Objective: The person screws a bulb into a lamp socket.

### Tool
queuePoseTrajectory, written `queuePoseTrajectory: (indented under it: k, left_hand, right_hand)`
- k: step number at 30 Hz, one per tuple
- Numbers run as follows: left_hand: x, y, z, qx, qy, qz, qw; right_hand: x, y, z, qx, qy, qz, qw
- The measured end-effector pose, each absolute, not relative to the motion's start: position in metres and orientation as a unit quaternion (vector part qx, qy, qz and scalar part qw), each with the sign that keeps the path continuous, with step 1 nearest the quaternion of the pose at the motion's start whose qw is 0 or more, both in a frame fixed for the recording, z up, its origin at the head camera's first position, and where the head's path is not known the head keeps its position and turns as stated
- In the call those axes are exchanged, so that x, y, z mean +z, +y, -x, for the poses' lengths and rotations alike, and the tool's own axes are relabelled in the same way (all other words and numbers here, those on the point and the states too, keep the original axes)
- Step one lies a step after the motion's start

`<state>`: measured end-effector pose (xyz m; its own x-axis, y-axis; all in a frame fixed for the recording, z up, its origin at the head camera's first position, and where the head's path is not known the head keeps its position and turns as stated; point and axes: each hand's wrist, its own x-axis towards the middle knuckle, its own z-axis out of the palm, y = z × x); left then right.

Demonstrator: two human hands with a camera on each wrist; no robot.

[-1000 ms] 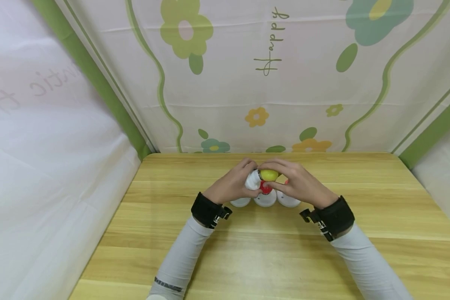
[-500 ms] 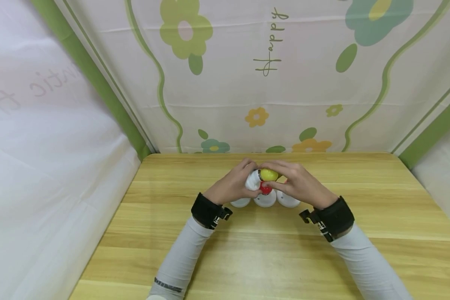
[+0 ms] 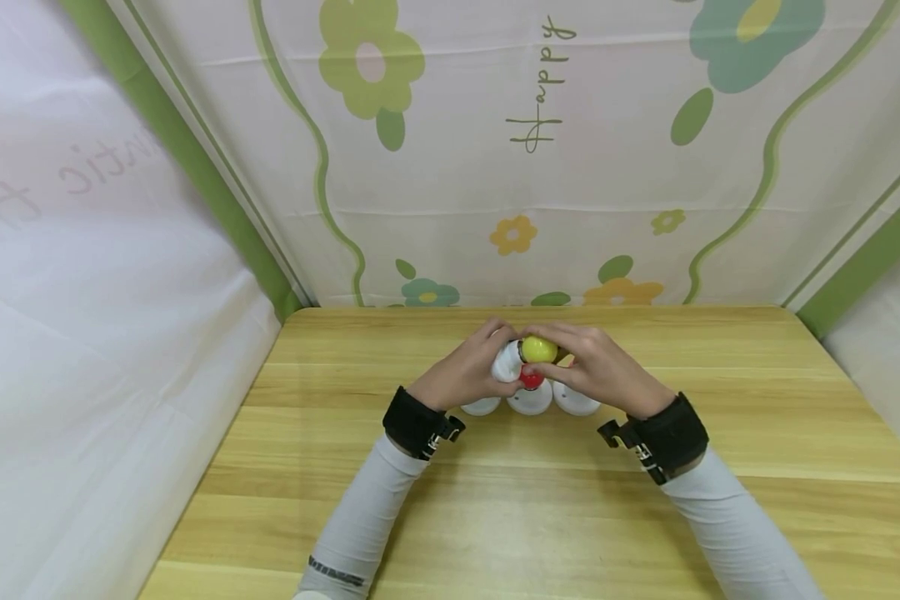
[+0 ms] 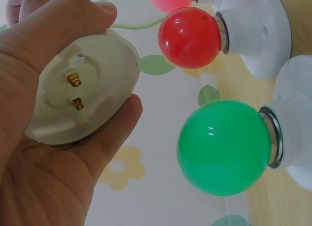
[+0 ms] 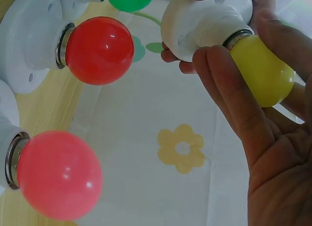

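Observation:
My left hand (image 3: pixel 461 367) grips a round white lamp holder (image 3: pixel 506 363) by its rim, raised off the table and tilted on its side. Its underside with two brass terminals (image 4: pixel 74 80) faces the left wrist camera. With thumb and fingers, my right hand (image 3: pixel 596 368) holds a yellow light bulb (image 5: pixel 263 72), whose metal base sits in the holder's socket; how deep it is screwed in I cannot tell. Just below stand three more white holders, bearing a green bulb (image 4: pixel 224 148), a red bulb (image 5: pixel 100 50) and a pink bulb (image 5: pixel 61 175). In the head view my left hand hides the green one.
The three white holders stand side by side in a row on the wooden table (image 3: pixel 495 517), close under both hands. A flower-printed curtain (image 3: pixel 450 167) rises behind the table's far edge, and a white cloth wall (image 3: pixel 82 333) hangs at the left.
Both hands stay almost in place, still holding the lamp holder and the yellow bulb. Slightly more of the yellow bulb shows between the right fingers.

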<state>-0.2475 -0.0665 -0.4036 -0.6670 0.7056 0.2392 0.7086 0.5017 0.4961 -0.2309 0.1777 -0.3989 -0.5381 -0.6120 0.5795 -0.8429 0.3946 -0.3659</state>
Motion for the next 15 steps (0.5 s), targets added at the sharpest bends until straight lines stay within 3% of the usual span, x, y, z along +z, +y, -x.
queuePoseTrajectory:
  k: [15]
  left_hand:
    - [-0.4046,-0.0656,0.2478,-0.273,-0.866,0.419,0.022]
  right_hand:
    - [-0.3984,0.177,0.2318,0.32,-0.827,-0.427,0.177]
